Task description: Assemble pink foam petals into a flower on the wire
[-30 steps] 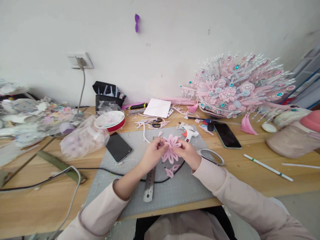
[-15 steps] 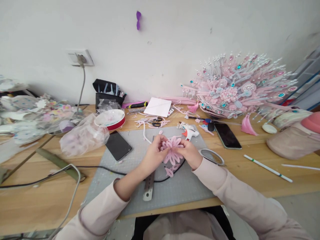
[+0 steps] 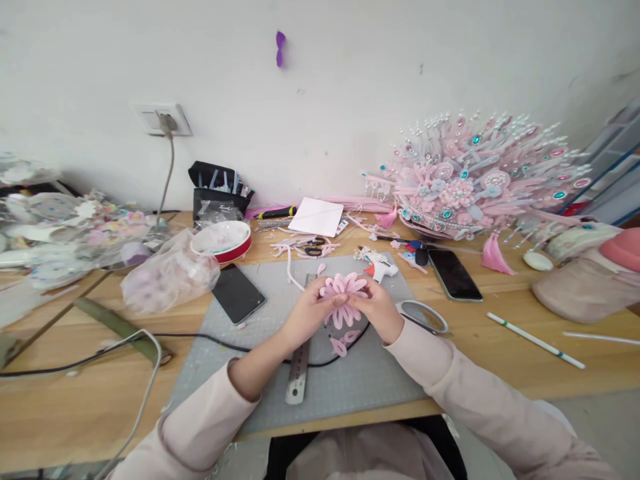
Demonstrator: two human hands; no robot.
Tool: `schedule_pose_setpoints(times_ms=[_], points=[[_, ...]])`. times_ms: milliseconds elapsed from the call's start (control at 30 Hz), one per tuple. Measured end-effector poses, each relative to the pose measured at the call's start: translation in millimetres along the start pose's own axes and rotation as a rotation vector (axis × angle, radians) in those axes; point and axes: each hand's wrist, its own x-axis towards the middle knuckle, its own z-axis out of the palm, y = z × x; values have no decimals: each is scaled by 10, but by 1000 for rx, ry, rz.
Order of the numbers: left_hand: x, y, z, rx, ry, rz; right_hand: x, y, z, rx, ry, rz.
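Observation:
A pink fuzzy pipe-cleaner flower [image 3: 344, 285] with looped petals is held between both hands above the grey cutting mat [image 3: 250, 407]. My left hand [image 3: 314, 308] is closed on its left side, the thumb pressed near the centre. From the right, my right hand [image 3: 377, 308] grips it the same way, the two thumbs almost meeting. The far fingertips are hidden behind the petals. Loose pink petal loops [image 3: 343, 343] lie on the mat just below the flower. A steel ruler [image 3: 299, 377] lies partly under my left wrist, and a white glue gun [image 3: 379, 264] rests beyond my right hand.
Scissors with white handles [image 3: 425, 316] lie right of my right hand. A dark phone [image 3: 238, 293] and a red-rimmed tape roll [image 3: 225, 245] are at left. Black cable [image 3: 210, 339] crosses the mat. A jewelled pink headdress [image 3: 465, 180] stands at back right, near another phone [image 3: 455, 275].
The flower has tilted in my hands, its upper petals now fanning out more towards me. My thumbs have drawn closer together at its centre. The view has shifted slightly.

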Motion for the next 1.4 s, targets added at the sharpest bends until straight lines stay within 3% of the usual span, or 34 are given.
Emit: schedule_pose_setpoints(times_ms=[233,400,500,600,733,833,967,1133,1300,1400], points=[[25,33,-18,-132,-75,-45,-19,-38,58,290,-69,195],[67,56,-104,-127,1,-55,15,-84,4,246,-100,214],[116,74,-198,-146,116,-48,99,-32,-112,-137,3,52],[169,81,-283,-164,241,-6,161,35,-197,-698,50,-260],[202,77,-317,-189,314,39,120,96,-157,-1083,-177,-541],[200,73,-298,-181,313,44,47,128,-77,-1276,-281,-601],[184,61,-269,-132,288,2,4,140,-32,-1442,-310,-547],[159,42,-244,-59,250,-15,40,94,-66,-1268,-260,-433],[113,75,-184,1,205,-34,117,-13,-202,-701,68,-211],[74,111,-121,38,169,-54,122,-102,-250,-473,207,-266]])
